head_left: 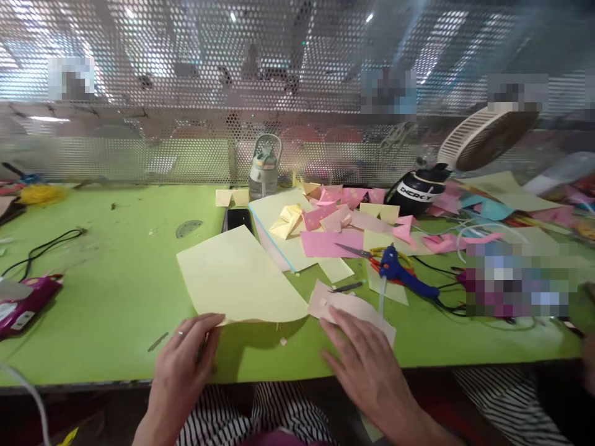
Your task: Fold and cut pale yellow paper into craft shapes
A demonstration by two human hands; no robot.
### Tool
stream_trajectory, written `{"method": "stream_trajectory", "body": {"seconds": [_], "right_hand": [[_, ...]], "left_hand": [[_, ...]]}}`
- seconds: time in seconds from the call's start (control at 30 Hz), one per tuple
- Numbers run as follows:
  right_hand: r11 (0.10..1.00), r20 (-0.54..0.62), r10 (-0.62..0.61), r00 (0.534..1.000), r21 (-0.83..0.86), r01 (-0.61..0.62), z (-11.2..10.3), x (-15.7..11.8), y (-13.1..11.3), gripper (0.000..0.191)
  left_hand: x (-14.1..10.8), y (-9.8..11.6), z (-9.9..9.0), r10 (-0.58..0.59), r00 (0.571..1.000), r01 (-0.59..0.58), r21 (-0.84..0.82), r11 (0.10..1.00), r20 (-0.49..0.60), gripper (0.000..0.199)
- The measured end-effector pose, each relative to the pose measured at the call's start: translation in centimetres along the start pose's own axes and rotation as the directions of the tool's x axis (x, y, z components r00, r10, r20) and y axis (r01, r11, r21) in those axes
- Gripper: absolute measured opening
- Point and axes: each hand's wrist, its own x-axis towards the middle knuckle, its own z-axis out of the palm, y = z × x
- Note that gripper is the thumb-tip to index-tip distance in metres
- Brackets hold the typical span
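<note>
A pale yellow sheet of paper (242, 275) lies at an angle, its near edge lifted a little off the green table. My left hand (188, 353) pinches that edge at the sheet's near left corner. Over a pale pink piece of paper (353, 310) rests my right hand (362, 353), fingers stretched out and apart, holding nothing. Dark tweezers (346, 288) lie on the far part of the pink paper. Just beyond are scissors (356, 251) and a blue glue gun (404, 272) with its cord running right.
Pink and yellow paper scraps (332, 217) pile up behind, beside a phone (238, 218) and a water bottle (264, 170). A fan (488, 136) stands at the right. A purple power strip (32, 303) lies left. Perforated metal screen (186, 93) borders the table's back.
</note>
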Motion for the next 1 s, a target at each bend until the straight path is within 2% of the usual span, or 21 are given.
{"method": "stream_trajectory", "body": {"seconds": [0.07, 0.13, 0.23, 0.37, 0.47, 0.53, 0.67, 0.73, 0.8, 0.83, 0.87, 0.9, 0.93, 1.0], "right_hand": [[0.991, 0.018, 0.093, 0.996, -0.095, -0.09, 0.2, -0.6, 1.4, 0.045], [0.984, 0.048, 0.136, 0.99, -0.12, -0.129, 0.5, -0.4, 2.4, 0.046], [0.994, 0.088, 0.089, 0.992, -0.077, -0.082, 1.2, 0.7, 2.9, 0.046], [0.999, 0.087, 0.032, 0.996, -0.006, -0.031, 2.5, 2.2, 2.5, 0.038], [0.998, 0.067, 0.009, 0.998, 0.054, -0.013, 2.9, 2.7, 2.4, 0.032], [0.995, 0.034, 0.019, 0.999, 0.102, -0.022, 2.6, 2.9, 2.5, 0.03], [0.976, -0.056, 0.09, 0.994, 0.202, -0.077, 0.9, 3.6, 2.8, 0.028], [0.968, -0.111, 0.132, 0.985, 0.23, -0.104, -0.2, 4.1, 2.7, 0.033], [0.971, -0.187, 0.115, 0.976, 0.229, -0.07, -1.1, 4.4, 2.2, 0.039], [0.976, -0.232, 0.073, 0.97, 0.215, -0.022, -1.4, 4.6, 1.7, 0.041], [0.981, -0.277, 0.012, 0.961, 0.19, 0.043, -1.6, 4.7, 1.1, 0.041], [0.98, -0.314, -0.061, 0.947, 0.16, 0.117, -1.7, 4.7, 0.5, 0.039], [0.973, -0.339, -0.138, 0.931, 0.131, 0.191, -1.6, 4.7, -0.2, 0.037], [0.948, -0.354, -0.255, 0.9, 0.094, 0.305, -1.3, 4.6, -1.3, 0.035]], "left_hand": [[-0.3, -0.4, 0.1, -0.016, 1.0, 0.016, -0.018, 1.0, 0.008, 0.016], [-0.5, -0.4, 0.5, -0.031, 0.999, 0.032, -0.046, 0.998, 0.026, 0.017], [-0.9, -0.1, 1.0, -0.045, 0.998, 0.048, -0.076, 0.996, 0.04, 0.019], [-1.2, -0.5, 0.9, -0.093, 0.996, 0.093, -0.045, 0.995, -0.005, 0.018], [-1.5, -1.4, 0.7, -0.047, 0.999, 0.047, 0.002, 0.999, 0.015, 0.018], [-1.5, -2.1, 0.9, -0.023, 0.999, 0.022, 0.045, 0.999, 0.027, 0.019], [-1.4, -2.6, 1.0, -0.048, 0.999, 0.045, 0.157, 0.987, 0.017, 0.026], [-1.4, -1.8, 0.4, -0.034, 0.999, 0.031, 0.194, 0.98, 0.014, 0.034], [-1.6, 0.2, -0.4, -0.064, 0.996, 0.074, 0.183, 0.98, -0.059, 0.04], [-1.8, 1.5, -0.7, -0.131, 0.981, 0.151, 0.134, 0.979, -0.145, 0.04], [-1.9, 3.0, -0.8, -0.202, 0.966, 0.21, 0.032, 0.977, -0.161, 0.037], [-2.0, 4.4, -0.8, -0.259, 0.962, 0.25, -0.108, 0.962, -0.081, 0.034], [-2.0, 5.7, -0.5, -0.289, 0.955, 0.295, -0.279, 0.914, 0.061, 0.035], [-1.4, 7.5, 0.6, -0.265, 0.919, 0.393, -0.612, 0.686, 0.294, 0.049]]}}
